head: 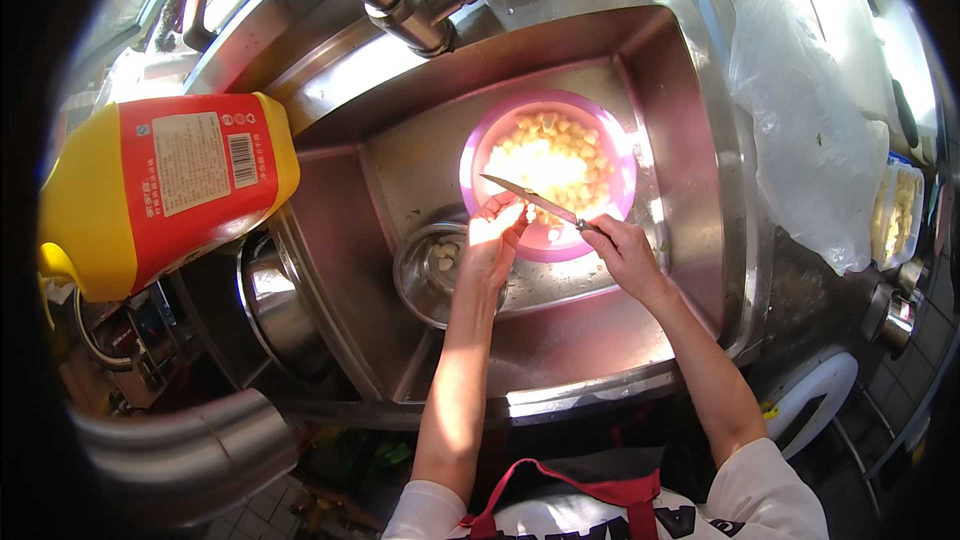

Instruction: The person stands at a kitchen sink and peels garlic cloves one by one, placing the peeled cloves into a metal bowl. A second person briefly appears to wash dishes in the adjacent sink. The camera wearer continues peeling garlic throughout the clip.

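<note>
My right hand [626, 251] grips the dark handle of a knife [544, 202], its blade pointing left over a pink plastic basin [474, 157]. Peeled garlic cloves [581, 142] fill much of the basin, and strong sunlight washes out their middle. At the basin's near left rim, my left hand [495, 232] pinches a small pale piece, seemingly a garlic clove [530, 211], close under the blade; glare blurs its outline. Partly covered by my left forearm, a stainless steel bowl [411, 281] holds a few cloves [447, 255].
Basin and bowl stand in a steel sink [607, 337], with a faucet [420, 15] above its back edge. On the left lies a large yellow jug [90, 187] with a red label. A translucent plastic bag [795, 120] and a clear tub [898, 214] of pale pieces sit right.
</note>
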`<action>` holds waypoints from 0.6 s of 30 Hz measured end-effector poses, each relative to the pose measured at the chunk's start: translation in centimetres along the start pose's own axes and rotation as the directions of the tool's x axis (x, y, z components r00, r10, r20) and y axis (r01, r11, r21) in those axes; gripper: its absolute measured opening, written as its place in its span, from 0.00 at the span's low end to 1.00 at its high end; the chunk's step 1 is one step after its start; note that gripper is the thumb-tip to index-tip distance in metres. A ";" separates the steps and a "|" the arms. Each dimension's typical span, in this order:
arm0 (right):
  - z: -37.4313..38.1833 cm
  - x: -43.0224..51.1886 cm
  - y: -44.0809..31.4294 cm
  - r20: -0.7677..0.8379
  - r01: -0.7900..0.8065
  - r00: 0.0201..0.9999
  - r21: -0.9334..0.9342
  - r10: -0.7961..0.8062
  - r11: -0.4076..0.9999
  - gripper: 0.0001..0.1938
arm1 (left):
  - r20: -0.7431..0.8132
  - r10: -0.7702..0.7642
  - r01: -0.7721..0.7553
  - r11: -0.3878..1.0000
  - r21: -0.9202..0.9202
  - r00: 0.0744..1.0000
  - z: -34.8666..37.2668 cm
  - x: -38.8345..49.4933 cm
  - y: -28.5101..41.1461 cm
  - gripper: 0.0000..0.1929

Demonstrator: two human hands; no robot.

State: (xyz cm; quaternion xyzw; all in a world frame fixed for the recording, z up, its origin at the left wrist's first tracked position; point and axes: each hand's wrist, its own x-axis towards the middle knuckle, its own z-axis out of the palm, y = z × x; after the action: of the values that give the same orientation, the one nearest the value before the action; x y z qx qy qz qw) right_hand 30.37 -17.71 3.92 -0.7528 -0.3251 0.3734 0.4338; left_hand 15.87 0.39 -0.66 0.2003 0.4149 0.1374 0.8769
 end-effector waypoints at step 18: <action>-0.5 0.2 1.2 -0.118 -0.080 0.991 -0.198 0.057 0.977 0.10 | -0.016 0.004 -0.004 1.000 0.006 1.000 1.2 -0.5 -0.1 0.11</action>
State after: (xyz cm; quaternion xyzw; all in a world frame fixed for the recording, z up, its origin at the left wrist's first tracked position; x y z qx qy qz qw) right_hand 31.12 -18.22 2.96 -0.8236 -0.3104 0.3103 0.3593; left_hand 16.51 -0.18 0.30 0.2027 0.4219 0.1398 0.8726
